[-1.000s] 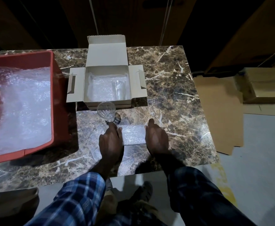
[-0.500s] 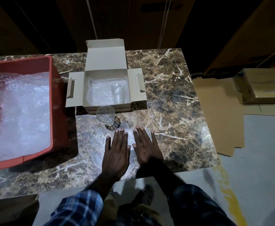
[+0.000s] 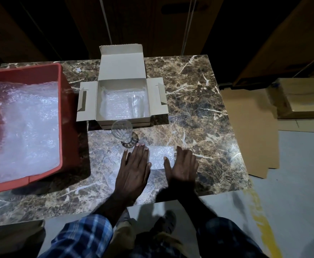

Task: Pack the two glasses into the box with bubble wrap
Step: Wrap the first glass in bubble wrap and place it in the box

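Both hands flat, fingers straight, gripping nothing: left hand point(image 3: 133, 164) and right hand point(image 3: 183, 164) press a folded bubble wrap sheet point(image 3: 161, 157) on the marble table point(image 3: 199, 108). One glass point(image 3: 136, 105) lies in the box point(image 3: 121, 71), right side, on wrap. Second glass point(image 3: 122, 129) stands upright just beyond the left fingertips, near the box's near wall. Risk: a forward smoothing stroke could knock it over; bare glass on stone would likely chip. The fold may also spring open once released.
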`<move>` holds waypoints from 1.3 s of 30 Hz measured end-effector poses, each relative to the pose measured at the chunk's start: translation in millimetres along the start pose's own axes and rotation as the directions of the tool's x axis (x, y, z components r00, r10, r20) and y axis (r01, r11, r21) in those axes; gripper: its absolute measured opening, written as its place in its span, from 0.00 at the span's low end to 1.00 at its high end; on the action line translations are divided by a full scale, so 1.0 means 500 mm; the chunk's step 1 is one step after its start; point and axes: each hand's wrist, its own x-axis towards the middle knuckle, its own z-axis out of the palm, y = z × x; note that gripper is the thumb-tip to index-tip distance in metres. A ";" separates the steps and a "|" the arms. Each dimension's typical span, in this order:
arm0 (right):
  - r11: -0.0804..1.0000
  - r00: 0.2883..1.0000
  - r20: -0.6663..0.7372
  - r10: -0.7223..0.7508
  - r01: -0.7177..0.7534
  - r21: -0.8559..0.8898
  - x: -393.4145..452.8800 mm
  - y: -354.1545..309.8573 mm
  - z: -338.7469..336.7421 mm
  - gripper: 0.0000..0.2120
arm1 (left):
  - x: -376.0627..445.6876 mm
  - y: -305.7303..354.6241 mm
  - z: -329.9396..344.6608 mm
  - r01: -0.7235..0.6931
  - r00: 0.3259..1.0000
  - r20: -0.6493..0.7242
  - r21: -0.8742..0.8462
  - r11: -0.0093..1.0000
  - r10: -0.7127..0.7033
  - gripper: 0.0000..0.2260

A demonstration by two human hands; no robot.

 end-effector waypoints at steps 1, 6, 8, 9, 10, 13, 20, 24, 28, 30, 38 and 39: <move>0.998 0.998 0.004 0.063 -0.063 0.021 -0.005 -0.012 -0.003 0.27 | 0.000 0.006 0.002 -0.040 0.999 -0.015 0.005 0.999 0.040 0.22; 0.979 0.965 0.174 0.196 -0.203 0.028 -0.011 -0.028 0.002 0.22 | -0.020 0.008 0.025 -0.121 0.993 0.011 0.044 0.992 0.121 0.19; 0.954 0.916 0.288 0.281 -0.300 0.023 0.004 -0.027 -0.002 0.22 | -0.027 0.007 0.027 -0.124 0.992 0.006 0.065 0.990 0.124 0.18; 0.945 0.900 0.312 0.305 -0.327 0.019 0.010 -0.027 -0.003 0.21 | -0.029 0.006 0.025 -0.115 0.993 -0.005 0.073 0.991 0.116 0.17; 0.939 0.894 0.322 0.311 -0.341 0.043 0.014 -0.027 -0.005 0.19 | -0.030 0.004 0.022 -0.104 0.994 -0.024 0.076 0.992 0.106 0.17; 0.912 0.916 0.287 0.282 -0.349 0.216 0.018 -0.034 -0.012 0.10 | -0.030 -0.002 0.015 -0.121 0.988 -0.093 0.041 0.992 0.124 0.13; 0.844 0.951 0.170 0.256 -0.306 0.441 0.005 -0.050 -0.028 0.09 | -0.017 -0.021 0.018 -0.119 0.993 -0.025 -0.028 0.993 0.118 0.13; 0.852 0.996 0.047 0.071 -0.085 0.517 -0.005 -0.079 -0.029 0.15 | -0.008 -0.023 0.005 -0.089 0.995 0.040 -0.045 0.995 0.091 0.17; 0.834 0.993 -0.039 -0.116 0.118 0.538 -0.020 -0.103 -0.008 0.12 | 0.000 -0.031 -0.009 -0.010 0.997 0.076 -0.168 0.986 0.023 0.11; 0.830 0.988 -0.062 -0.139 0.150 0.538 -0.029 -0.108 0.000 0.10 | 0.010 -0.032 -0.022 0.044 0.997 0.068 -0.326 0.944 -0.023 0.04; 0.846 0.954 -0.086 -0.287 0.295 0.444 -0.053 -0.094 0.036 0.12 | 0.018 -0.045 -0.057 0.339 0.931 0.100 -0.601 0.724 -0.352 0.06; 0.843 0.946 -0.095 -0.311 0.320 0.432 -0.054 -0.093 0.039 0.13 | 0.018 -0.046 -0.059 0.354 0.925 0.116 -0.604 0.714 -0.361 0.05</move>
